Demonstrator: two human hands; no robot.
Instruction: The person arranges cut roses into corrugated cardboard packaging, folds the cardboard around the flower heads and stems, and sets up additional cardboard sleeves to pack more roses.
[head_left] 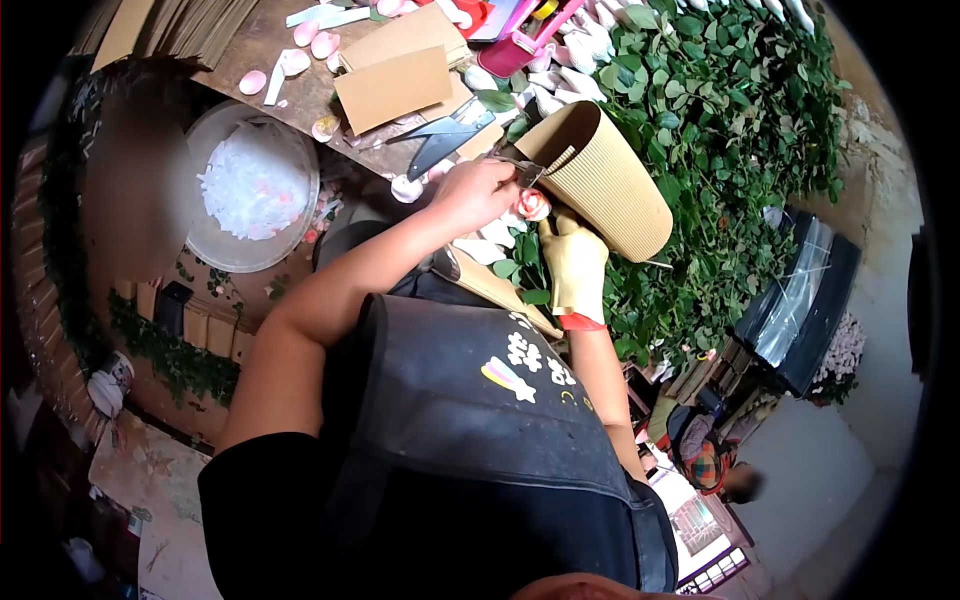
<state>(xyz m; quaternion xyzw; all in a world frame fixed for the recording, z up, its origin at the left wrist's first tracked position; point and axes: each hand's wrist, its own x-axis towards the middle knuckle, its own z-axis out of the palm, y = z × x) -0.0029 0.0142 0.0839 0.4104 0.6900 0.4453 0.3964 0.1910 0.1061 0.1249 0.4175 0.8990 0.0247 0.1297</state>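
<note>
My left hand [475,192] is bare and closed, with its fingertips pinched beside a small dark grey-brown piece that I cannot identify. Just below those fingertips is a pink and cream rose [534,205]. My right hand [575,265] wears a pale yellow glove with a red band at the wrist. Its thumb and fingers are closed right under the rose head, where the stem is hidden. Beyond the glove, a curled sheet of corrugated cardboard [610,185] lies on leafy stems, its near edge close to both hands.
Scissors [440,140] with dark blades lie by cardboard pieces [395,90] and loose petals [322,44] on the table. A heap of green leaves [690,110] spreads rightward. A pink holder [510,50] stands behind. White scraps fill a round tub [312,190] at left. Another person [705,455] is at lower right.
</note>
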